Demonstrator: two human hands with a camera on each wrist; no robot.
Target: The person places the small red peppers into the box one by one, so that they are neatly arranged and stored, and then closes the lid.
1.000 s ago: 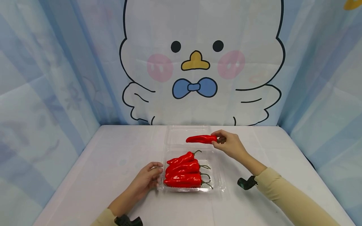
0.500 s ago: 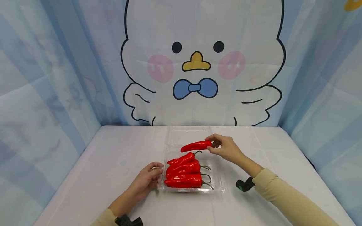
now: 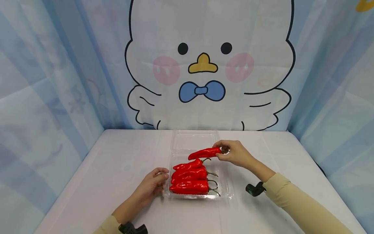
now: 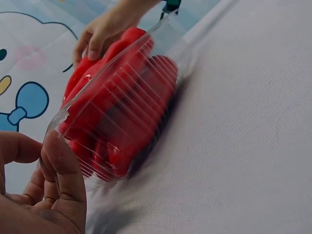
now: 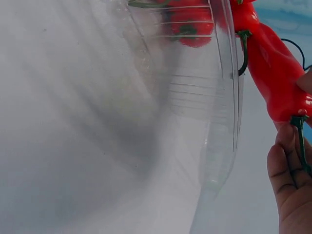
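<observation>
My right hand [image 3: 235, 153] pinches a long red chili pepper [image 3: 204, 153] near its stem end, over the back part of a clear plastic clamshell box [image 3: 224, 191]. In the right wrist view the held pepper [image 5: 278, 73] hangs above the box's rim, its green stem beside the fingers. Several red peppers [image 3: 190, 187] lie side by side in the box, stems to the right. At the box's left side my left hand [image 3: 152, 183] holds the edge. The left wrist view shows that hand's thumb and fingers [image 4: 63, 165] pinching the clear rim.
The box's lid [image 3: 194, 140] lies open toward the back of the white-covered table [image 3: 122, 152]. Behind stands a curtain [image 3: 204, 110] with a cartoon bird. Dark wrist cameras [image 3: 255, 189] sit on both wrists.
My right hand has brought the pepper down and slightly left toward the others, its tip now lower. The rearmost pepper in the box has shifted slightly. My left hand stays in place.
</observation>
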